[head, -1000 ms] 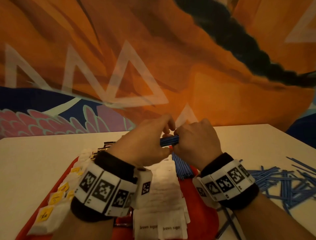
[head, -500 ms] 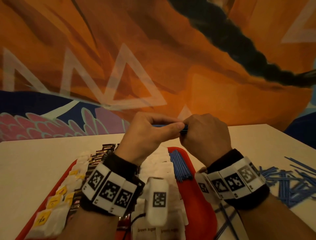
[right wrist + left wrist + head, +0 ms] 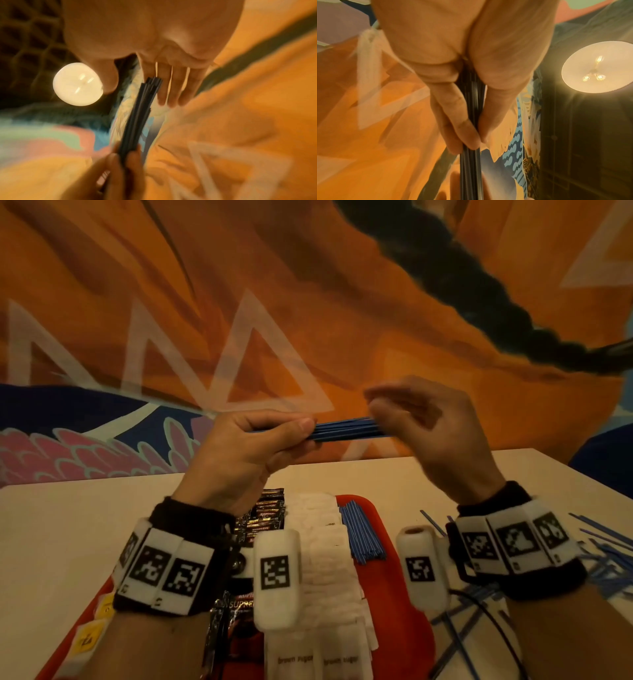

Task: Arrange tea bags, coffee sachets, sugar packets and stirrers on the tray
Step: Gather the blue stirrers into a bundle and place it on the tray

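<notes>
Both hands are lifting higher above the red tray (image 3: 394, 529): left hand (image 3: 236, 453) pinching the blue stirrer bundle (image 3: 342, 429), right hand (image 3: 431, 426) fingers straightening against its end.

Tray on counter, stirrer bundle held above it

Tray (image 3: 397, 628) sits on the counter (image 3: 68, 529); on it, left to right: tea bags (image 3: 85, 638), coffee sachets (image 3: 265, 513), sugar packets (image 3: 329, 570), a stirrer stack (image 3: 361, 534). Loose stirrers (image 3: 603, 556) lie on the counter right of the tray. Above the tray's far end, left hand (image 3: 239, 453) and right hand (image 3: 431, 436) have a stirrer bundle (image 3: 346, 429) between them.
</notes>
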### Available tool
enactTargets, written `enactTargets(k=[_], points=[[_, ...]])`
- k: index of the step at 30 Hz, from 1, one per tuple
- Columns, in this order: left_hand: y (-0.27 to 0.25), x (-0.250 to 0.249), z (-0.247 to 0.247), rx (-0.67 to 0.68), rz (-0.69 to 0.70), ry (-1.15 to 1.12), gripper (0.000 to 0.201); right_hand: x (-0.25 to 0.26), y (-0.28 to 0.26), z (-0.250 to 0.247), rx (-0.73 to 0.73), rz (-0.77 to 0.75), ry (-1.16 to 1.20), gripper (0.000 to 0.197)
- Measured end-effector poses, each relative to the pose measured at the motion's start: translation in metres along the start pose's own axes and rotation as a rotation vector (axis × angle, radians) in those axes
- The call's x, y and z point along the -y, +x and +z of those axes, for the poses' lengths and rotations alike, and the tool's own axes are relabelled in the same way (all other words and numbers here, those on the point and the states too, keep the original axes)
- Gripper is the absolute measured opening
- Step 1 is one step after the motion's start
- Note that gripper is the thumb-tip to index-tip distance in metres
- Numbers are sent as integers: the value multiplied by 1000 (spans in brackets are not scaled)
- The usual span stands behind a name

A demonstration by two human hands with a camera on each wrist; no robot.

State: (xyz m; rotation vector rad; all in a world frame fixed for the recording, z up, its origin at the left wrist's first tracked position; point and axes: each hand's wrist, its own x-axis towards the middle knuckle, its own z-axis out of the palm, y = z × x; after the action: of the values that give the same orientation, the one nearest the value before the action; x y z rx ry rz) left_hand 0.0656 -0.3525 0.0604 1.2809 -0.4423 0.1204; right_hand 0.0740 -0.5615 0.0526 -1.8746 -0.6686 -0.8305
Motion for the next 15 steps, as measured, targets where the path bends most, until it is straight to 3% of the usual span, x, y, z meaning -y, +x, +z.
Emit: enactTargets(k=[3,7,11,15], points=[[-1,3,7,30,-5,11,13,4,-1,11,-86,242,573,46],[-1,13,17,77,-18,39,20,14,-6,25,-46,316,756,48],[1,19,20,81,9,43,22,12,-5,23,35,230,637,34],[0,15,16,94,67,138,21,18,-3,-5,455,153,65,41]])
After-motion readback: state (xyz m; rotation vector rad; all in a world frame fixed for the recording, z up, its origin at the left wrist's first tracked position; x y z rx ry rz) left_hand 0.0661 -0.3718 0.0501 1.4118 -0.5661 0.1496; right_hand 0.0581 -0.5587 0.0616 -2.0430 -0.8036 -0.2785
